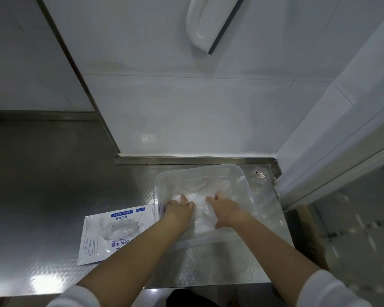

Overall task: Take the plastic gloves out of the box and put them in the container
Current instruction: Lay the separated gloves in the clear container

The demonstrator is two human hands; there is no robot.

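Both your hands are inside the clear rectangular plastic container [200, 169], side by side. Your left hand [179, 208] and your right hand [225, 210] lie on the pile of thin transparent plastic gloves [201, 207], which sits in the container between and under your palms. The fingers of both hands bend down into the film. Whether they pinch it or only press it, I cannot tell.

The first risk comes when you lift the hands. This film is light and it likes to cling to skin. In my judgement some gloves can come up together with your fingers and fall over the rim near your wrists, onto the embossed steel counter [53, 218].

The second risk is that the container looks light and stands on smooth metal. If you push forward more than down, it can slide away from you, toward the wall beyond your fingertips.

The third risk concerns the flat white cardboard box with blue print [93, 238], which lies just to the left of your left forearm. A bunch of clear gloves [120, 229] shows in its opening, so the job is probably not finished. When you reach there, your forearm can brush the box and push it toward the counter edge near your body.

Also, air trapped under the pile can make it spring up after you release it.
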